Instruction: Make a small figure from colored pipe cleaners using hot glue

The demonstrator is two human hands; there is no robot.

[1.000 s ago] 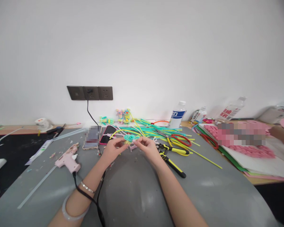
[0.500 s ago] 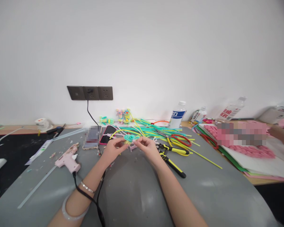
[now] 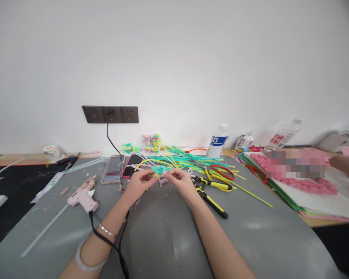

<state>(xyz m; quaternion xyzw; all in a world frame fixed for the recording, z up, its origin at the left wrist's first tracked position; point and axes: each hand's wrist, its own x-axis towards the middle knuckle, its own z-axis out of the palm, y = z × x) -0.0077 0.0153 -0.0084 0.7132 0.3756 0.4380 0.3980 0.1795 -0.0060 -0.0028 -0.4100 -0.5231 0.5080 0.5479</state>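
Note:
A small teal and yellow fuzzy piece (image 3: 160, 169) is pinched between both hands above the grey mat (image 3: 163, 240). My left hand (image 3: 141, 183) grips its left side between thumb and fingers. On the right side, my right hand (image 3: 180, 181) holds it in the same way. Behind the hands lies a spread of teal and yellow fuzzy stems (image 3: 189, 158). Red-handled scissors (image 3: 222, 171) and yellow-and-black pliers (image 3: 211, 193) rest to the right of my right hand. Left of my left forearm is a pink glue gun (image 3: 83, 198).
Two phones (image 3: 113, 169) lie behind my left hand. A black cable (image 3: 107, 238) crosses my left forearm. Small fuzzy figures (image 3: 151, 143) and a bottle (image 3: 218, 141) stand near the wall. Another person's hand (image 3: 344, 162) is at far right, by pink braided material (image 3: 305, 185).
My hands and the teal piece stay nearly in place. The other person's hand at the far right has shifted slightly along with a pink piece.

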